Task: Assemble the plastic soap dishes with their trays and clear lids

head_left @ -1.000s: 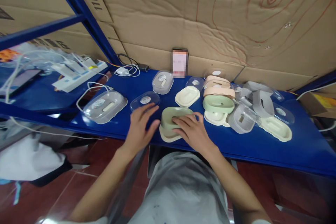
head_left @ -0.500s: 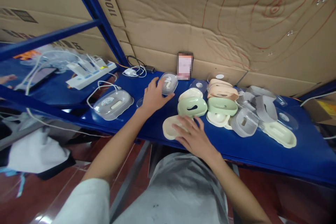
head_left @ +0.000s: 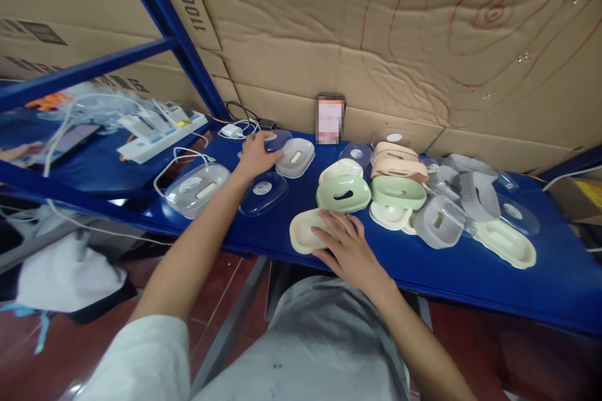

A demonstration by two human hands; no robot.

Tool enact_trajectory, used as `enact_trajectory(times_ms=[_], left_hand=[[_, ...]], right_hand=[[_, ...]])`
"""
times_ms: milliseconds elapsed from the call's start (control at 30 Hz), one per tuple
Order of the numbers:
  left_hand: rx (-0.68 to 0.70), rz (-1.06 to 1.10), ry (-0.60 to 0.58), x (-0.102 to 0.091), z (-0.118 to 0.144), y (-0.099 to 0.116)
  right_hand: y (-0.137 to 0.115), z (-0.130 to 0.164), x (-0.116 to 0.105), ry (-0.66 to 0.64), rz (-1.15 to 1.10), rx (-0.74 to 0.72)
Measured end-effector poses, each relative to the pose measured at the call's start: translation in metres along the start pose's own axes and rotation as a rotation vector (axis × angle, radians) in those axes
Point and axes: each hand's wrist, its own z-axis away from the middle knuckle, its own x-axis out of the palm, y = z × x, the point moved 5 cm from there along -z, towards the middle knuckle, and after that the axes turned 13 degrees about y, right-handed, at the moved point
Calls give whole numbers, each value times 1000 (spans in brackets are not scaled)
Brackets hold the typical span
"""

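My left hand (head_left: 256,156) has its thumb and fingers closed on a clear plastic lid (head_left: 282,138) at the back of the table. Just right of it sits a grey oval box (head_left: 295,158) with a pale bar in its top. A second clear lid (head_left: 264,193), with a round white sticker, lies in front of that hand. My right hand (head_left: 345,244) rests with spread fingers on the right part of a cream oval tray (head_left: 301,232). Beyond this tray, a green oval piece (head_left: 344,194) with a dark slot leans on a cream one (head_left: 342,170).
Peach pieces (head_left: 399,163), a green tray (head_left: 399,192) and grey boxes (head_left: 438,220) crowd the right side. A lidded grey box (head_left: 197,189) and white cable lie left, near a power strip (head_left: 162,136). A phone (head_left: 330,119) leans on the cardboard wall. Another person's hand (head_left: 21,151) shows far left.
My left hand has moved left with the clear lid, and the grey box now stands uncovered. My right hand stays on the cream tray.
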Motion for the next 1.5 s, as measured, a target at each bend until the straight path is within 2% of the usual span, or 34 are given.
enact_trajectory(times_ms=[67,133,233,267,333,433,567,700,800,967,1033,1100,1200,1267,1367,1500], left_hand=[[-17,-64,0,-1,8,0],[42,-133,20,0,18,10],[307,-269,68,7,37,40],[394,-322,47,13,43,49],[480,-407,-47,26,54,60],[467,-456,-135,40,57,66],[369,-457,-114,37,43,66],[296,-450,-61,17,28,62],[316,-429,8,4,24,59],[412,-374,-76,-3,35,46],[432,-356,-43,-20,47,35],[426,-362,43,-48,61,19],[300,-483,128,-97,83,-21],[193,-556,124,-122,94,-48],[137,-496,117,-139,103,-70],[195,-283,191,-136,96,-65]], right_hand=[[0,0,-1,-2,3,11],[0,-1,-1,-8,6,27],[0,-1,-1,-19,9,38],[0,-1,-1,-20,9,38],[0,-1,-2,-19,7,39],[0,-1,-2,-17,4,50],[0,-1,-2,-20,0,46],[0,-1,-2,-14,-1,54],[0,-1,-2,-21,-4,59],[1,0,-1,-20,4,57],[2,0,-1,-16,5,67],[2,0,0,-15,6,71],[1,0,0,-17,3,62],[1,-1,0,-13,-2,57],[1,-1,0,-13,-5,53],[1,0,0,-20,-11,63]])
